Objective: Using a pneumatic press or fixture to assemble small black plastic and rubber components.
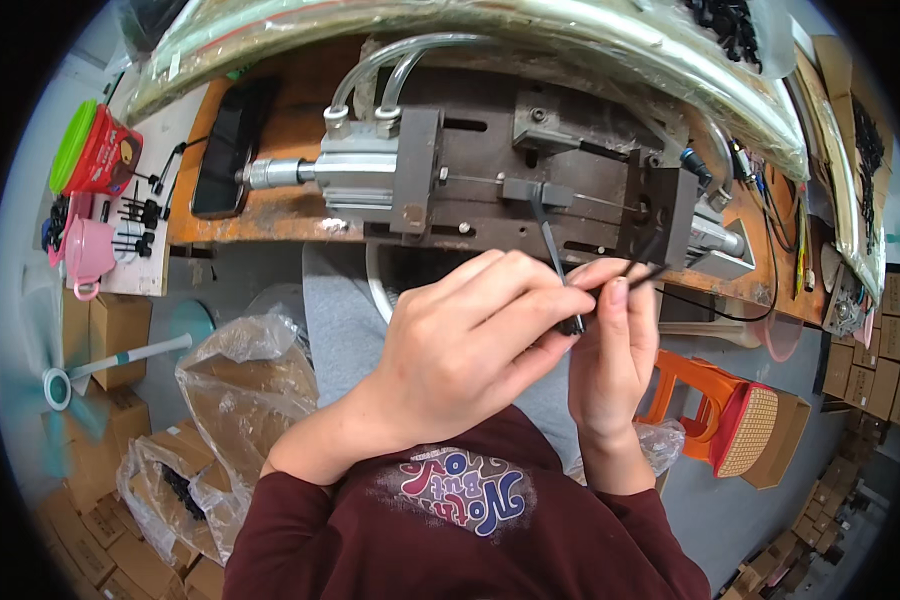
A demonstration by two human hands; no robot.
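Note:
My left hand (470, 325) is closed in a pinch around a slim black stick-like part (551, 240). Its flat upper end points up in front of the metal jig, and a short dark end shows below the fingertips. Close beside it, my right hand (615, 345) pinches thin black pieces (652, 272) between thumb and fingers; their exact kind is hard to make out. Both hands meet just in front of the bench edge. Beyond them lies the dark metal jig (475, 215), with a small grey block (537, 193) at its middle and an air cylinder (355, 172) at its left.
A black phone (232, 150) lies left of the jig. Farther left are a red tub (110, 150), a pink cup (90, 248) and small black parts (142, 212). Clear tubes (410, 45) arch behind the jig. An orange stool (705, 410) stands right; plastic-lined boxes (185, 470) lie lower left.

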